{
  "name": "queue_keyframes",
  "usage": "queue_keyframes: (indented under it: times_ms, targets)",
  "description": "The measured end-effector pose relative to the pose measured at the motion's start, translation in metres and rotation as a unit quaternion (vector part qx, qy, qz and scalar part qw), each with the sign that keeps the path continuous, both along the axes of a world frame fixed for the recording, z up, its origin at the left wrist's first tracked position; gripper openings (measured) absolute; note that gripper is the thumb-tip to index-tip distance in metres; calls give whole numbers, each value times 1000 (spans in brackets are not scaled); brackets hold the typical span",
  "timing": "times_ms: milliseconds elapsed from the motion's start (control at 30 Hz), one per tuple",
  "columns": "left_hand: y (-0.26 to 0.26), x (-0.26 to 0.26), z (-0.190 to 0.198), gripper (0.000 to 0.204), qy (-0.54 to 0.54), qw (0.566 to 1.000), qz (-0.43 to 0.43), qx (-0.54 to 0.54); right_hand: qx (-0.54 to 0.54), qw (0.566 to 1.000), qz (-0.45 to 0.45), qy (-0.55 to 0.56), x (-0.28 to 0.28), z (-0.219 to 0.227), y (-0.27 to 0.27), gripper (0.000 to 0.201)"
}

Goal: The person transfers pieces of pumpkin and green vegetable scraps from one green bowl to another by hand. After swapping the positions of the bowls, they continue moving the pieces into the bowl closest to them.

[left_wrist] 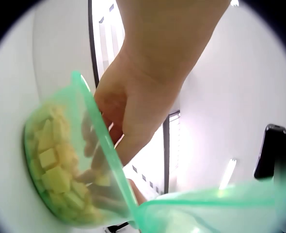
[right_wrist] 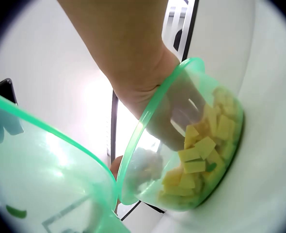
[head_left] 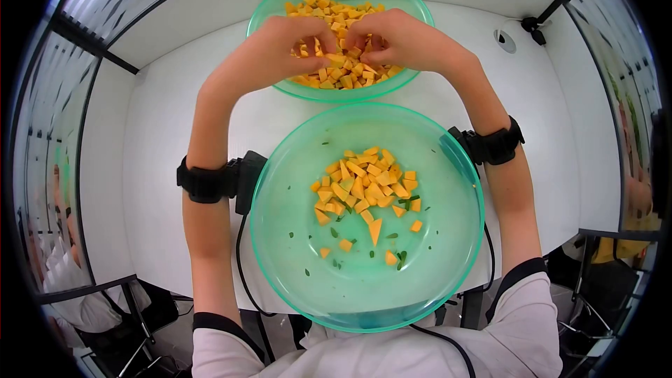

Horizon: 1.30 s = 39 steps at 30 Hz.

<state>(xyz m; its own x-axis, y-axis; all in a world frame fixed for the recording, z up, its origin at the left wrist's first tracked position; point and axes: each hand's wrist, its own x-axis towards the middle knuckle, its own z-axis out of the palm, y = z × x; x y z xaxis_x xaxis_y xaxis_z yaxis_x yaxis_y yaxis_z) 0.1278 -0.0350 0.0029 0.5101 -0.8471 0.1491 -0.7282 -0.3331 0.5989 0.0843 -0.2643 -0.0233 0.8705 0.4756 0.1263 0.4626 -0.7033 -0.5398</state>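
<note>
Both hands reach into the far green, see-through bowl (head_left: 260, 14), which holds a heap of orange-yellow, pumpkin-like chunks (head_left: 334, 12). The left hand (head_left: 290, 45) bends its fingers and thumb down at the heap. One chunk (left_wrist: 103, 180) shows by its fingertips in the left wrist view; whether they pinch it I cannot tell. Opposite it, the right hand (head_left: 402, 40) has bent fingers with the thumb held apart, close over the chunks. Through the bowl's wall, the right wrist view shows its fingers beside several chunks (right_wrist: 203, 147).
A near green bowl (head_left: 294, 280) stands between the forearms at the table's (head_left: 164, 168) front edge. Inside are a smaller heap of chunks (head_left: 364, 182) and scattered dark green bits (head_left: 334, 232). Black cables (head_left: 240, 259) hang from the wrist cameras. White panels (head_left: 105, 168) enclose the table.
</note>
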Motion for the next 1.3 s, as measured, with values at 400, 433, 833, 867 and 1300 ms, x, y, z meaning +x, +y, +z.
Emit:
queue_keyframes:
  times_ms: [400,433,833,867,1300]
  targets:
    - [0,-6,15,17,115,987,-106,-25,6,1000,0,-3,-1,3,0,16]
    - [-1,-5,13,17,79,994,-70,-8,2,1000,-6,-1,-2,3,0,16]
    - [2,7,-15,17,-102,986,119,65,121,972,196,42,-29,59,-8,19]
    - [2,6,-14,16,-95,985,125,78,127,962,230,77,-34,62,-8,19]
    - [2,7,-17,10,-100,979,138,114,-54,998,31,9,-11,19,-9,9]
